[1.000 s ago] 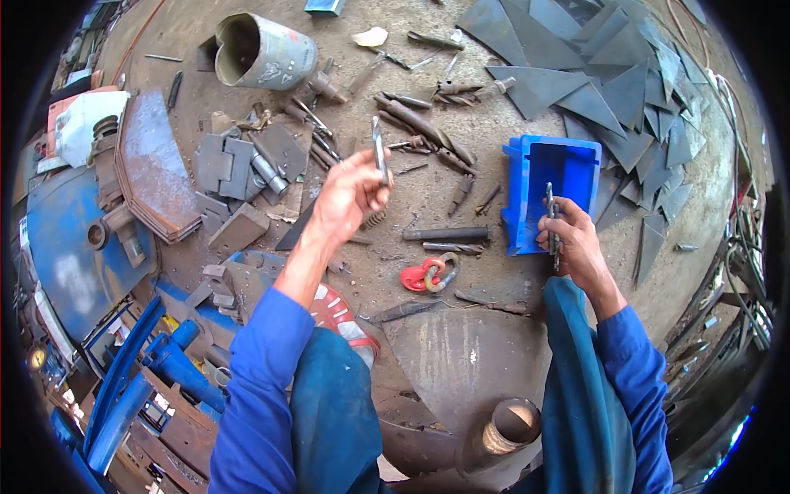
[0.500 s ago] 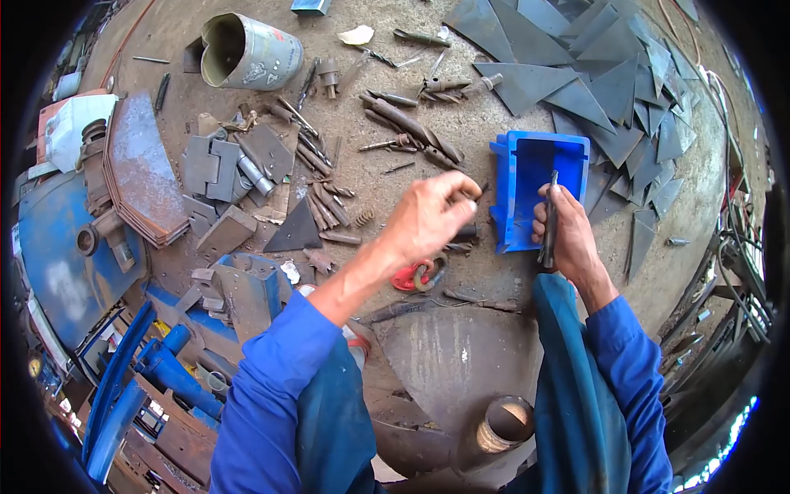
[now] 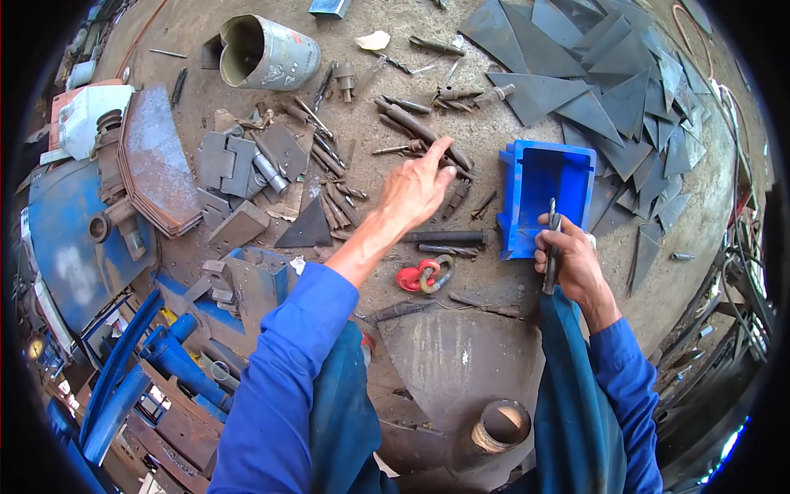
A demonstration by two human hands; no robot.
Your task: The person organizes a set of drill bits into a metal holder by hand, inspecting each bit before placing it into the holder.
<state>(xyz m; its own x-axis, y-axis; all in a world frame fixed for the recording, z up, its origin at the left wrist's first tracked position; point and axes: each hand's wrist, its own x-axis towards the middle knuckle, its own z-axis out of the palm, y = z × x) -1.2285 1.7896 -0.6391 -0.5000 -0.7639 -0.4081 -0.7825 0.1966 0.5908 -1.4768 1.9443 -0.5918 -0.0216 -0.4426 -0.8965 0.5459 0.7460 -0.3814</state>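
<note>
My right hand [image 3: 574,262] is wrapped around a drill bit [image 3: 551,251], held upright with its fluted end up at the near edge of a blue plastic bin [image 3: 506,198]. Over a cluster of large drill bits, my left hand [image 3: 414,189] reaches out with its fingers extended. Its index fingertip overlaps a thick dark bit [image 3: 411,122], and no object shows in its grasp. Below that hand lie a long dark rod [image 3: 448,237] and a red shackle [image 3: 418,276].
Triangular steel plates [image 3: 609,107] are heaped at the far right. A metal can [image 3: 276,58] lies on its side at the upper left, above scrap blocks and smaller bits [image 3: 337,206]. Between the knees stands a short pipe [image 3: 498,428].
My left hand has moved left and up from beside the bin to the large bits, its fingers straightening. My right hand has lowered slightly with the drill bit. The view has shifted a little.
</note>
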